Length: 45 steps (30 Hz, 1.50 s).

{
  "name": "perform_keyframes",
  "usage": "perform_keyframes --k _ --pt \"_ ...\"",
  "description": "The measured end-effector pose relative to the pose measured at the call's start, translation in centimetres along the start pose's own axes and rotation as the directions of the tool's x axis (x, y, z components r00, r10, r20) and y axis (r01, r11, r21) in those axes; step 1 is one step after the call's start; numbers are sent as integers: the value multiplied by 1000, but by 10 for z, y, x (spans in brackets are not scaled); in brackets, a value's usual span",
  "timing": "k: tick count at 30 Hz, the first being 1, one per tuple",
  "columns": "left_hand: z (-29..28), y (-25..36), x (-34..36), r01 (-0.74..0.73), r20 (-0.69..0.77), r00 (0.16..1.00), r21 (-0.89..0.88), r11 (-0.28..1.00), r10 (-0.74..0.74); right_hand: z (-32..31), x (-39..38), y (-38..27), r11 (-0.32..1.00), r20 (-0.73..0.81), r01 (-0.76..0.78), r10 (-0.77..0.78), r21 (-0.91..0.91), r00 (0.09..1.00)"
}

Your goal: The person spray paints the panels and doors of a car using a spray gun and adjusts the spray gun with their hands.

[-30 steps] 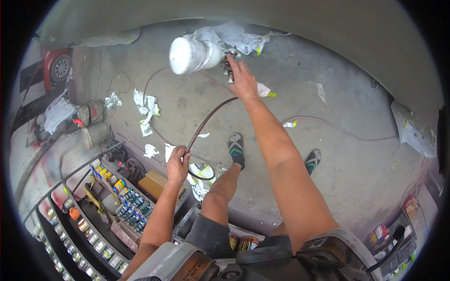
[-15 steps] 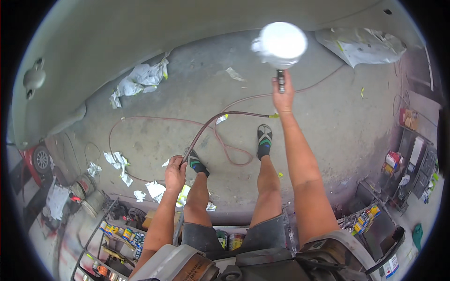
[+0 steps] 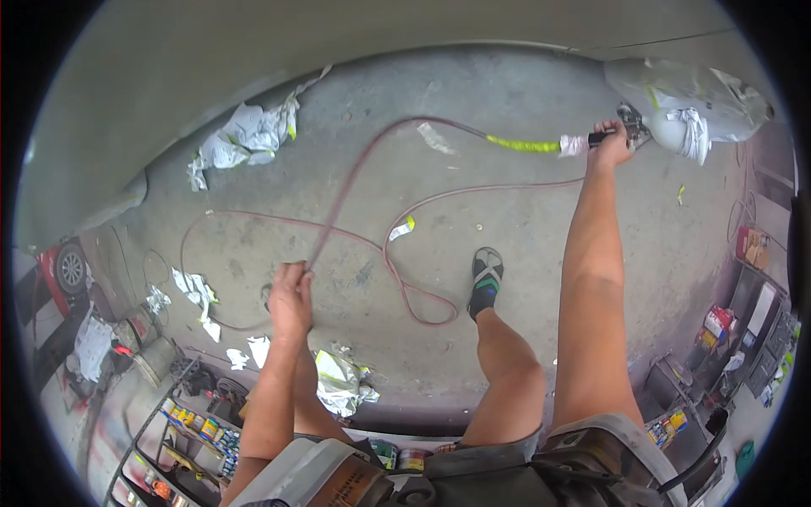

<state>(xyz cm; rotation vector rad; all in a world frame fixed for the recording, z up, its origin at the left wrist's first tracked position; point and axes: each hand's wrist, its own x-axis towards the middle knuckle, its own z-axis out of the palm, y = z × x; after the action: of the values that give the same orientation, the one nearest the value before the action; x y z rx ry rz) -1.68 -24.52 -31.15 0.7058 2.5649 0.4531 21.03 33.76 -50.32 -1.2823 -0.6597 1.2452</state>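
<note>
A spray gun with a round white cup (image 3: 671,133) is gripped at its handle by my right hand (image 3: 614,147), out at the far right. Masking paper hangs behind the cup. From the gun's handle runs a reddish air hose (image 3: 345,196), wrapped near that end with yellow-green tape (image 3: 524,146). It arcs above the floor to my left hand (image 3: 291,297), whose fingers are closed around it at the left. Across the top spreads a large, smooth grey-green vehicle body panel (image 3: 338,51), apart from both hands.
More hose (image 3: 427,306) loops on the concrete floor around my feet. Crumpled masking paper (image 3: 247,135) lies by the panel, with scraps (image 3: 342,382) nearer me. A rack of small containers (image 3: 203,427) stands at lower left; shelving and boxes (image 3: 718,325) line the right.
My right hand has swung the spray gun to the right, turning it so the cup points right. My left hand has shifted left, and the hose between them is lifted and stretched wider.
</note>
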Motion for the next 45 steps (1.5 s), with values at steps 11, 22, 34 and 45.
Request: perform_keyframes --k 11,22,34,45 --pt "-56 -183 -15 379 -487 761 -205 903 -430 94 -259 116 998 323 -62 64 -16 944" --pt "-114 -351 -46 279 -398 340 -823 495 -852 181 -644 231 833 784 412 40 -368 620" --pt "-190 -527 -46 397 -190 238 -876 274 -952 356 -1051 368 524 989 846 40 102 -144" --pt "-203 -572 -27 302 -316 115 -892 336 -942 419 -1182 398 506 935 826 100 248 -341"
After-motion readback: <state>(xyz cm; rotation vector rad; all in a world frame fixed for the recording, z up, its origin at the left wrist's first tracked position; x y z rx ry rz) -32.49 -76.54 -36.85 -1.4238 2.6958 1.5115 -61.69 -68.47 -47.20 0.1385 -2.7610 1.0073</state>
